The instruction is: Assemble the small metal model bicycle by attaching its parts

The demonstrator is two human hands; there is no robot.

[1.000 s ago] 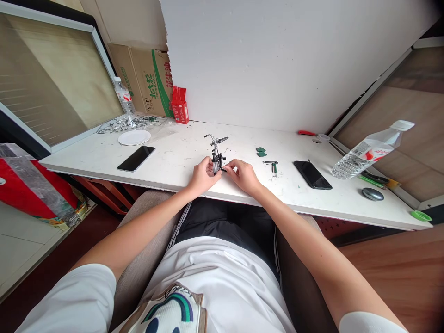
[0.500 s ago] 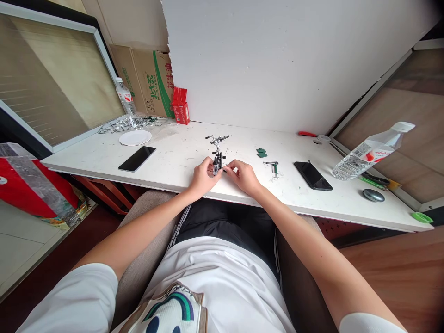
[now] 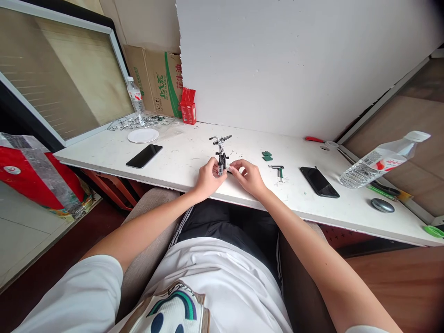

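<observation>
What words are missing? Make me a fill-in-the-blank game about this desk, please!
1. The small model is between the left hand and the ____ hand.
2. There are ____ phones on the table.
3. The flat little pieces are coloured ____.
4. The bottle on the right has a cap coloured ____.

Missing words: right; two; green; white.

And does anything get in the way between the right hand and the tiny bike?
Nothing visible does: the right hand is at the lower end of the model bicycle, which the left hand holds. Green pieces lie off to the right.
</observation>
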